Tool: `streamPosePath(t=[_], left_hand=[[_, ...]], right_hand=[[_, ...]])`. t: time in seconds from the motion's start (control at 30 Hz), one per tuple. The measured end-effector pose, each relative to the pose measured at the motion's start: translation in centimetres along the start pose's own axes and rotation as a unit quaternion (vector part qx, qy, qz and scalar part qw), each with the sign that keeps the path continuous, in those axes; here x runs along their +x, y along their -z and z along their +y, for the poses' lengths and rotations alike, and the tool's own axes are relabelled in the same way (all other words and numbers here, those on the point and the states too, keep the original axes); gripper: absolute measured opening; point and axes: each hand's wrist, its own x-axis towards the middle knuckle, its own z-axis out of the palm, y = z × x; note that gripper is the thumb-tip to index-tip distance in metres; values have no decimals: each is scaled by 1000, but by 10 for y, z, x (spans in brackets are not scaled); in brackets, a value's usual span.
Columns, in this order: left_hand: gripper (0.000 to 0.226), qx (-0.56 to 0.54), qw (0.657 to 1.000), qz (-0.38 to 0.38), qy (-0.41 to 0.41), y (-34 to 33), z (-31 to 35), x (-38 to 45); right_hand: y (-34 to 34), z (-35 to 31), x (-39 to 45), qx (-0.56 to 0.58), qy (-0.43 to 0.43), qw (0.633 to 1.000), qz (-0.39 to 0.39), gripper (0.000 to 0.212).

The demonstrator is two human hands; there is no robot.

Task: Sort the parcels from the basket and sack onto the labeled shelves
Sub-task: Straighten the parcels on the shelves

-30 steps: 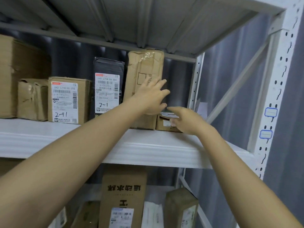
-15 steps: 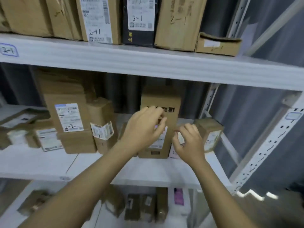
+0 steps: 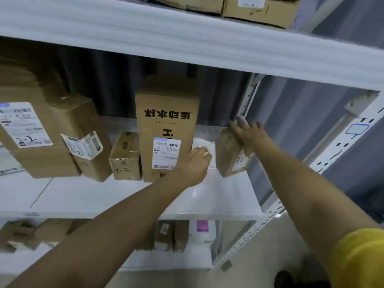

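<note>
Both hands have dropped to the mid-frame shelf (image 3: 218, 196), left hand (image 3: 195, 165) fingers curled, seemingly gripping the white packet (image 3: 204, 144), right hand (image 3: 247, 132) spread open on the small box (image 3: 227, 156), plenty already shelved, sorting unfinished.

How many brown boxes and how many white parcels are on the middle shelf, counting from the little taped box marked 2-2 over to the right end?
Brown boxes: 3 (small taped box, tall printed box, right-end box)
White parcels: 1 (white parcel)
Total: 4
</note>
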Motion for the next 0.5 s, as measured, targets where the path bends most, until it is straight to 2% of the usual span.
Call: streamPosePath(t=[0.1,0.23,0.37,0.5], left_hand=[[42,-10,999,-39,36,-27,12,27],[54,17,996,-56,65,-48,18,46],[58,64,990,-83,97,-61,17,56],[67,54,984,-110,130,-73,22,63]], right_hand=[[-4,10,23,-29,47,998,-18,129],[-10,20,35,34,101,993,-45,119],[-3,26,29,68,106,989,-78,122],[-9,29,18,87,98,988,-81,124]])
